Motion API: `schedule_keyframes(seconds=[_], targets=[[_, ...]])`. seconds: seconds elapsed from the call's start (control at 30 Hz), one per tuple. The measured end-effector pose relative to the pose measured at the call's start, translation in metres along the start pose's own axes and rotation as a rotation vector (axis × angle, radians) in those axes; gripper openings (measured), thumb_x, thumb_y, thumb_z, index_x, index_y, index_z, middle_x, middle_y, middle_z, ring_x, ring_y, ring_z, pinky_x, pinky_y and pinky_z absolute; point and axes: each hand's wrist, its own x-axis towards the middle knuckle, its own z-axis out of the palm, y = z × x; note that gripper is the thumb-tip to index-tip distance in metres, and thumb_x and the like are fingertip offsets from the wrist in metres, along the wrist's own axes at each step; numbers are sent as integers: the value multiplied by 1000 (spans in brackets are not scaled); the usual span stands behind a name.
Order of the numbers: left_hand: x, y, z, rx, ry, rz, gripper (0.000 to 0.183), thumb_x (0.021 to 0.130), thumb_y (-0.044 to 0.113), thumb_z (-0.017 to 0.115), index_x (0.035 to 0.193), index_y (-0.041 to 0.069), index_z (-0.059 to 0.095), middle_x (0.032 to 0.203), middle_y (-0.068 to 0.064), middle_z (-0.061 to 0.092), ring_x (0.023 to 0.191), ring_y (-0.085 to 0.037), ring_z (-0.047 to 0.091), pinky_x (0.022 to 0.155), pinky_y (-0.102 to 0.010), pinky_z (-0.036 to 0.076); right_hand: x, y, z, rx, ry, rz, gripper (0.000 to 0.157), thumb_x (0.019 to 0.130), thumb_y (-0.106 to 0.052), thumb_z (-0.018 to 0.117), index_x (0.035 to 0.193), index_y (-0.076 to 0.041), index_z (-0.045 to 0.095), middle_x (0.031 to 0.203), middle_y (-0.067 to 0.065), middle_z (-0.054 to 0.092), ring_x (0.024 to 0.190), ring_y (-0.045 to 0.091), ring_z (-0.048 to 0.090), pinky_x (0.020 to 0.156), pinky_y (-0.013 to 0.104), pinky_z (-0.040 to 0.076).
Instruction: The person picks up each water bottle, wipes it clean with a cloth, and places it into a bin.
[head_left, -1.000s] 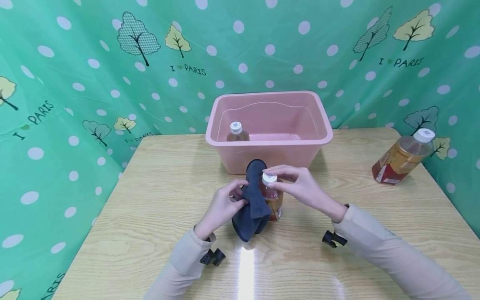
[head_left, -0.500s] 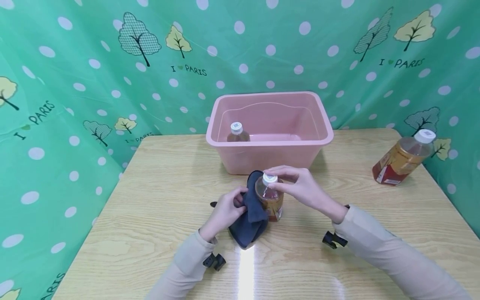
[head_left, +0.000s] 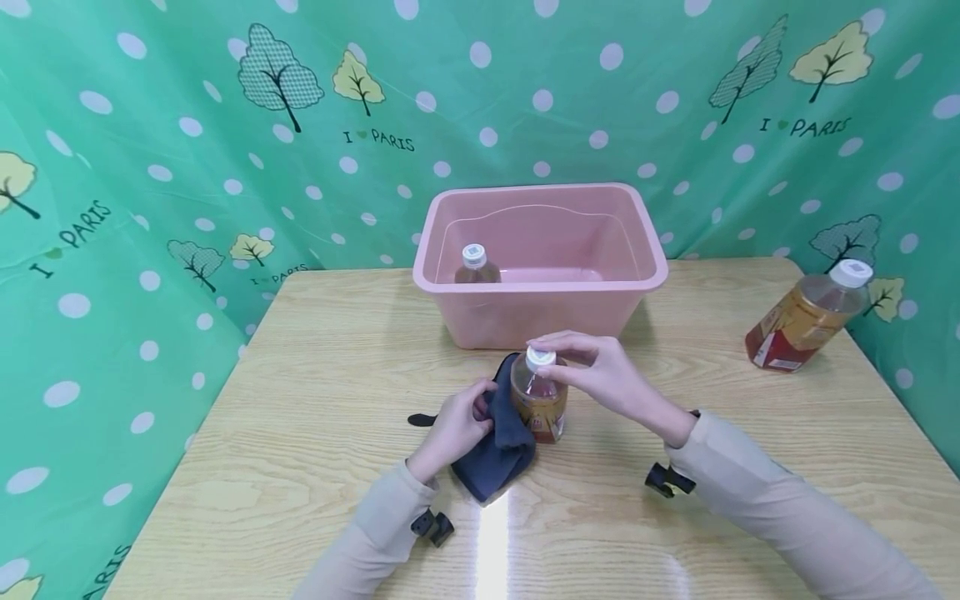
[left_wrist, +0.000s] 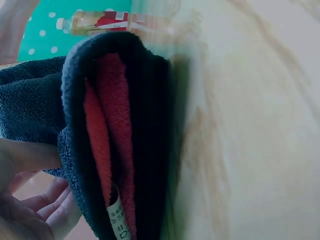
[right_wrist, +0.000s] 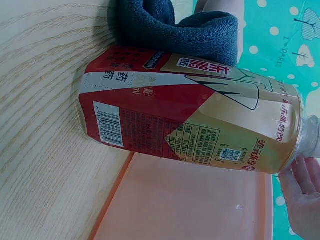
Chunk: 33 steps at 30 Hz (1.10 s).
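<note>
My left hand (head_left: 459, 425) pinches a folded dark blue towel (head_left: 495, 454), which presses against the left side of a drink bottle (head_left: 542, 404). In the left wrist view, the towel's fold (left_wrist: 115, 125) shows a red inner face and a small white tag (left_wrist: 118, 220). The bottle stands upright on the table, its white cap held between the thumb and fingers of my right hand (head_left: 600, 371). Up close in the right wrist view, the bottle's red and gold label (right_wrist: 170, 110) is plain, with the towel (right_wrist: 180, 37) touching its side.
Behind the bottle stands a pink bin (head_left: 540, 312) with another white-capped bottle (head_left: 477, 265) inside. A third bottle (head_left: 806, 321) is at the table's right side. A small dark flat piece (head_left: 422, 420) lies left of my left hand. A green curtain surrounds the table (head_left: 315, 375).
My left hand has slid the towel down along the bottle, baring more of its left side. The dark piece beside that hand has come into sight. My right hand stays on the cap.
</note>
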Motion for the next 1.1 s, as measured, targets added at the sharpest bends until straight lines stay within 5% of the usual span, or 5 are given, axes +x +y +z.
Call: schedule_keyframes(seconds=[0.7,1.1], targets=[[-7,-5,-6,-131,20,-13,39,66,-12,63,101,3,60,70,-4,53,63,-12,53,59,-22,48,-2,-3,2,-55,23,-40,31,75,-10,69,105,-5,64,111,3,59,105,13,53,90,27,41],[-13,0,-14,-168,48,-17,39,66,-14,63,101,2,61,72,-7,55,66,-18,57,62,-24,49,1,-3,11,-226,163,-233,37,66,-8,75,101,-5,64,96,2,56,90,13,53,79,27,47]])
